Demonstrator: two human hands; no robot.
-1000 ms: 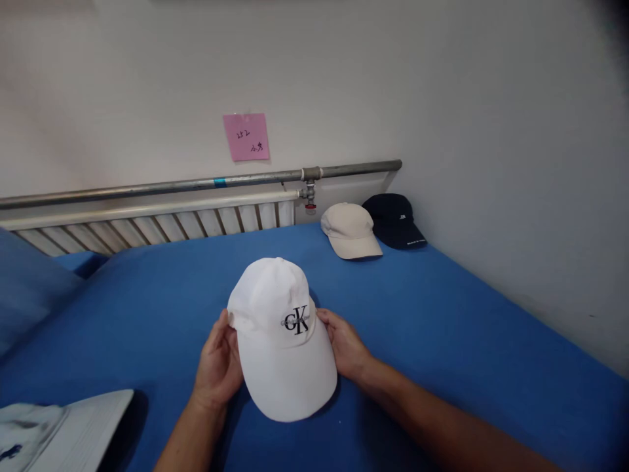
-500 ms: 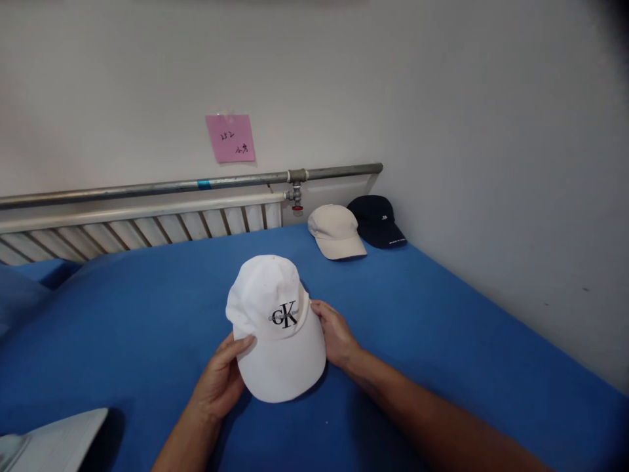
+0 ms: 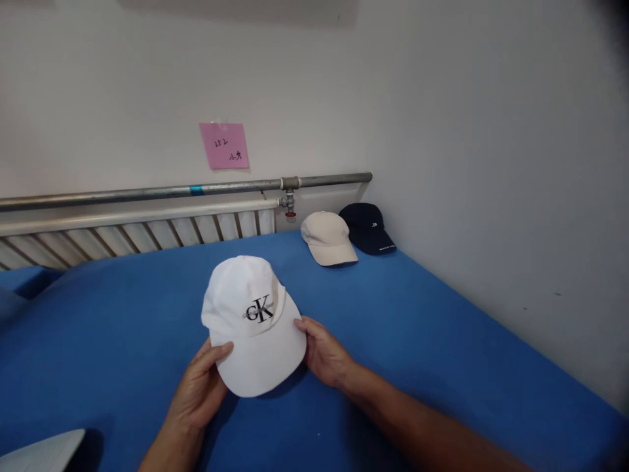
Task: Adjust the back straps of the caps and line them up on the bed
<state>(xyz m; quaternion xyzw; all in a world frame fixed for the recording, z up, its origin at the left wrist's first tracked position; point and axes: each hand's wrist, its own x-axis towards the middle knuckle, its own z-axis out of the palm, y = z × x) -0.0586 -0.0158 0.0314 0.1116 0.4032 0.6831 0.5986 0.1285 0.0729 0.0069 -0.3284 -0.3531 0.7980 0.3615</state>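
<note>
Head view, near to far. Bottom-left corner: edge of a white flat thing (image 3: pixel 42 452), partly out of frame, can't tell what.

Left hand (image 3: pixel 199 390) – thumb lying on top of the brim near its left edge, other fingers tucked under, so pinching the brim; underside grip hidden. Forearm coming up from bottom centre-left. Right hand (image 3: pixel 322 354) – thumb at the brim's right edge, fingers curled below, palm turned inward; forearm running long from lower right, wrist about level.

White cap (image 3: pixel 253 321) held betw. both hands just above the blue sheet (image 3: pixel 122 314), brim toward the wearer, crown away, black logo on the front facing up. Whether the crown's back touches the sheet: can't tell.

Judgement re handling: best kept light at the brim edges, both sides evenly, no squeezing of the crown – soft fabric, likely to dent; brim kept level to avoid a twist.

Farther back, near the corner w/ the wall: beige cap (image 3: pixel 328 237) and dark navy cap (image 3: pixel 367 227), touching or overlapping side by side. Behind: radiator (image 3: pixel 132 231), metal pipe (image 3: pixel 196 190), pink note (image 3: pixel 224 145) on the wall.
</note>
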